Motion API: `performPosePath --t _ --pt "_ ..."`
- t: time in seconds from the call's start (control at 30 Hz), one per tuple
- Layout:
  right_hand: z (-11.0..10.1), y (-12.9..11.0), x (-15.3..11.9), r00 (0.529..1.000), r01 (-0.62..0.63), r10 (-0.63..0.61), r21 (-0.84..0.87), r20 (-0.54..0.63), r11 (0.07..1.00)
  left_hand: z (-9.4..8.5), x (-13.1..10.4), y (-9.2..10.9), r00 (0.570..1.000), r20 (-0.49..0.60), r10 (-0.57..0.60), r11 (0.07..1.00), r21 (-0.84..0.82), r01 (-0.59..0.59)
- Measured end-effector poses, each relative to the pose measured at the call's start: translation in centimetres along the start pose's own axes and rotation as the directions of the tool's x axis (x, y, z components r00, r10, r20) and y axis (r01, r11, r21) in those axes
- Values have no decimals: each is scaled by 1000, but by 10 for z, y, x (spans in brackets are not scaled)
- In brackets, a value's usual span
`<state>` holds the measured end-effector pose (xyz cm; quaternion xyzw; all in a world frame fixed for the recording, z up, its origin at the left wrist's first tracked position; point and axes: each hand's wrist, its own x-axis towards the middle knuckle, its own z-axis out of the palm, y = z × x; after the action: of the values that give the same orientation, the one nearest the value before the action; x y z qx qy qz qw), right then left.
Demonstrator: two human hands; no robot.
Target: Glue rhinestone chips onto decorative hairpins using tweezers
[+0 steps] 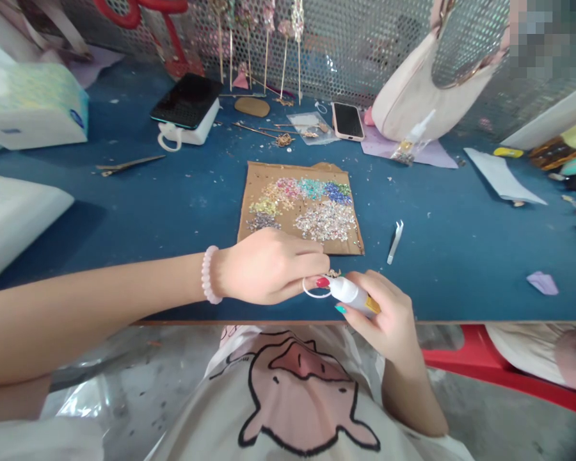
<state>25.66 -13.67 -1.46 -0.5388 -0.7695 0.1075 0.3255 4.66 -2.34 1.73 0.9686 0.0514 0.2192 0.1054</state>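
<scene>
My right hand [384, 314] is wrapped around a white glue bottle [352, 296] with a yellow label, its nozzle end tilted left toward my other hand. A thin white loop [317, 296] shows by the nozzle. My left hand [278, 266], with a pink bead bracelet at the wrist, is closed in a pinch. At its fingertips a small gold-coloured ornament [335, 274] shows, partly hidden by fingers and bottle. Just beyond lies a cardboard sheet [288, 208] bearing heaps of coloured rhinestones [325, 221], its near left edge covered by my left hand.
Tweezers [395, 243] lie right of the cardboard; scissors [129, 165] lie to the left. Farther back are a tablet [187, 101] on a white box, a phone [348, 121], a white handbag [422, 89] and several upright hair sticks [267, 61]. A tissue pack [38, 105] stands left.
</scene>
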Motion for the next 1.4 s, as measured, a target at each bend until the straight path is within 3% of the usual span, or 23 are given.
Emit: performPosePath --t 0.2,0.4,0.73,1.03,1.4 --pt "1 -1 0 1000 13 -13 -10 -1 1000 1 0 0 999 11 -38 995 -92 39" --pt "1 0 -1 1000 17 -18 -30 -11 999 -1 1 1 989 45 -143 952 -266 150" --pt "4 2 -1 997 48 -53 -80 -59 996 -5 7 1 952 180 -248 667 -681 302" --pt "4 2 -3 995 30 -39 -97 -90 995 -4 5 1 900 257 -353 530 -737 419" --pt "3 3 -3 992 3 -14 -93 -123 996 -4 4 -2 884 236 -404 530 -727 436"
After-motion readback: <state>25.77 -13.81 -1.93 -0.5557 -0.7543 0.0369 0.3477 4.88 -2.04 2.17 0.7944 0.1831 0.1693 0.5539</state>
